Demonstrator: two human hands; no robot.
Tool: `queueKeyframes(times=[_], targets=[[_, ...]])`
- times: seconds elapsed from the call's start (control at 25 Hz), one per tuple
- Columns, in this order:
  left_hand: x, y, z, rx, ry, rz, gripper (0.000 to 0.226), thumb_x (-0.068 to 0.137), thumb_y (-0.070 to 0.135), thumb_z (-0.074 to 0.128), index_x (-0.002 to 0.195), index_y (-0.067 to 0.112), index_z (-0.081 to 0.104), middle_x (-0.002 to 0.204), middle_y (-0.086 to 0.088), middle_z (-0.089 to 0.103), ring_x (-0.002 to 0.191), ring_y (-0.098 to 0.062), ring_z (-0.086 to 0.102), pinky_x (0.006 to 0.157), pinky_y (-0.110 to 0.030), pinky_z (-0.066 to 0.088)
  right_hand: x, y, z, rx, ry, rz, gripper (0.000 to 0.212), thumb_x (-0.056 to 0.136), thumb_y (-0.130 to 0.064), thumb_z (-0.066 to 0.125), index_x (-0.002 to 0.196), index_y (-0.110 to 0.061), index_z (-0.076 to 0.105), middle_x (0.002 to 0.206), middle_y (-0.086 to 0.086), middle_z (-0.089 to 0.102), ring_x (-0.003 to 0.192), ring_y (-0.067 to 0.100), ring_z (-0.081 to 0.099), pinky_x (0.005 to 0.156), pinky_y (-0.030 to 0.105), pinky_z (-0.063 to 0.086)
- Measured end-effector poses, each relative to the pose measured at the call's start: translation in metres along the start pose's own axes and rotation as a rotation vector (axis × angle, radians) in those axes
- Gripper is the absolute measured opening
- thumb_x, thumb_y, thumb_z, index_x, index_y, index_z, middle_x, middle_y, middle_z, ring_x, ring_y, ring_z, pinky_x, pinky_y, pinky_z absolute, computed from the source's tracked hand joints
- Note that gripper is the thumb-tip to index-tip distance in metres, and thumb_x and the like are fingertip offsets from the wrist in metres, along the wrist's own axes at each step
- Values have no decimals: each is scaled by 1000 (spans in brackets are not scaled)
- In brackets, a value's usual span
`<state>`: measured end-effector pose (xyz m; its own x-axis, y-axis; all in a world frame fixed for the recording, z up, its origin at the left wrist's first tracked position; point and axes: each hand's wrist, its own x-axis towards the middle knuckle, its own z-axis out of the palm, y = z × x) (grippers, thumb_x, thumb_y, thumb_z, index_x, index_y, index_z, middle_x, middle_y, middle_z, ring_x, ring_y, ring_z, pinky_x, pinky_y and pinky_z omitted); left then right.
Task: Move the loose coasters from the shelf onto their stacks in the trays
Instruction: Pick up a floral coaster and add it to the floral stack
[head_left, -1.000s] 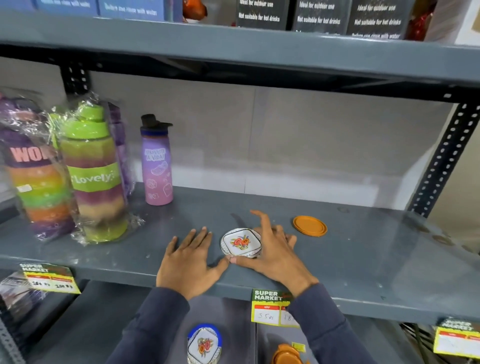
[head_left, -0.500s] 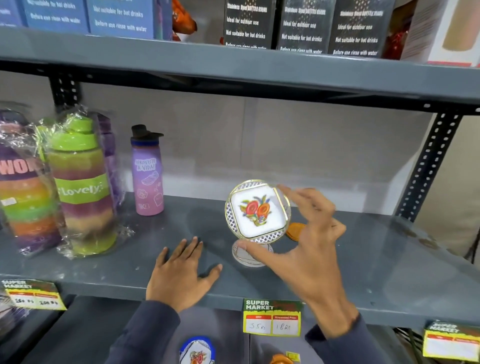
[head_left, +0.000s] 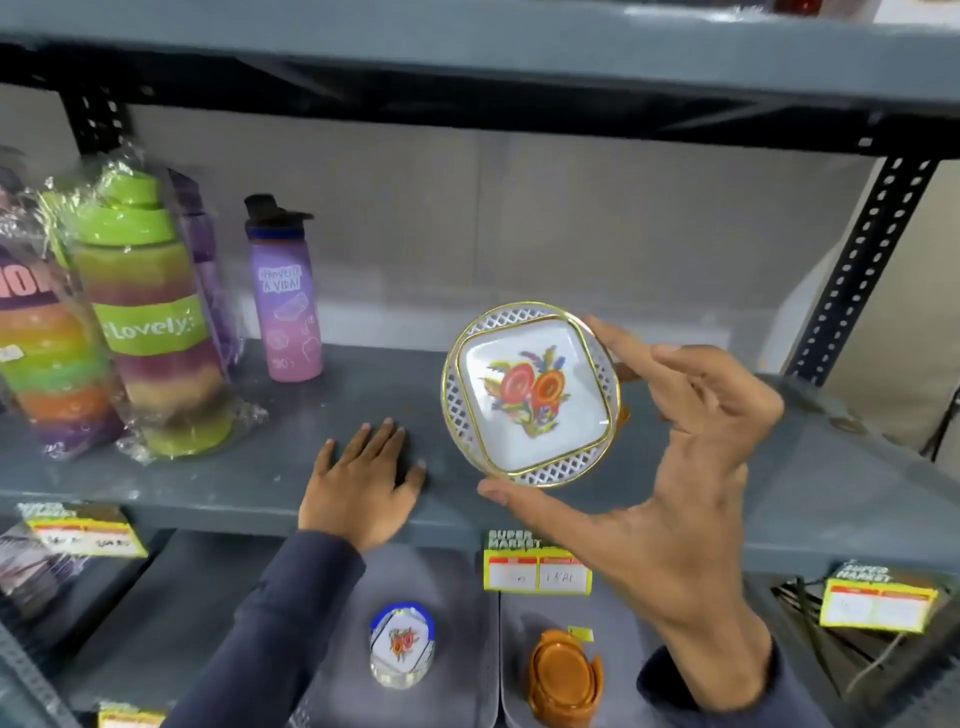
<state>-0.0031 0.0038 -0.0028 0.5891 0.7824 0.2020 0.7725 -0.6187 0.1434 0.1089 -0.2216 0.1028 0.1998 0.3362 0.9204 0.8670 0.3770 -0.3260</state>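
My right hand (head_left: 670, 483) holds a white floral coaster (head_left: 530, 397) with a gold rim, gripped by its edge between thumb and fingers and raised above the grey shelf (head_left: 260, 483), face toward me. My left hand (head_left: 363, 488) lies flat on the shelf's front part, fingers apart, holding nothing. Below the shelf, a stack of floral coasters (head_left: 402, 647) stands in a grey tray (head_left: 457, 582), and a stack of orange coasters (head_left: 563, 678) stands in the tray (head_left: 623, 623) to its right. The orange coaster on the shelf is almost wholly hidden behind the raised one.
Wrapped rainbow bottles (head_left: 150, 322) and a purple bottle (head_left: 283, 296) stand at the shelf's left. A perforated upright (head_left: 862, 260) borders the right. Yellow price tags (head_left: 537, 569) hang on the shelf's front edge. Another shelf spans overhead.
My right hand has lifted the floral coaster off the shelf and brought it up and closer to me, turning its face toward me. The left hand has stayed flat on the shelf.
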Motion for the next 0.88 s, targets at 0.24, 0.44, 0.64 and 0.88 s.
queueKeyframes(times=[0.24, 0.44, 0.64, 0.88], targets=[[0, 0, -2, -77, 8, -21, 69, 90, 56, 22, 151, 25, 27, 163, 7, 20, 150, -14, 14, 122, -46, 8, -99, 6, 20, 220, -325, 229, 106, 49, -48, 100, 136, -51, 39, 135, -21, 57, 121, 10, 62, 97, 25, 52], [6, -2, 7, -83, 56, -29, 62, 94, 52, 30, 150, 26, 30, 162, 9, 23, 149, -13, 17, 121, -46, 9, -208, 55, 73, 151, -553, 550, 79, 63, -67, 87, 127, -39, 50, 128, -18, 56, 121, 7, 57, 99, 26, 48], [7, -3, 8, -104, 87, -39, 61, 93, 51, 33, 149, 26, 34, 161, 9, 26, 149, -11, 19, 121, -45, 11, -270, 104, 142, -104, -848, 666, 70, 67, -75, 72, 124, -39, 53, 108, -18, 49, 113, 19, 52, 97, 23, 41], [6, -3, 9, -110, 128, -41, 60, 92, 51, 36, 146, 27, 38, 159, 9, 31, 147, -12, 24, 121, -45, 14, -292, 126, 195, -245, -1038, 643, 70, 75, -75, 61, 131, -34, 53, 132, 3, 60, 121, 29, 49, 104, 38, 41]])
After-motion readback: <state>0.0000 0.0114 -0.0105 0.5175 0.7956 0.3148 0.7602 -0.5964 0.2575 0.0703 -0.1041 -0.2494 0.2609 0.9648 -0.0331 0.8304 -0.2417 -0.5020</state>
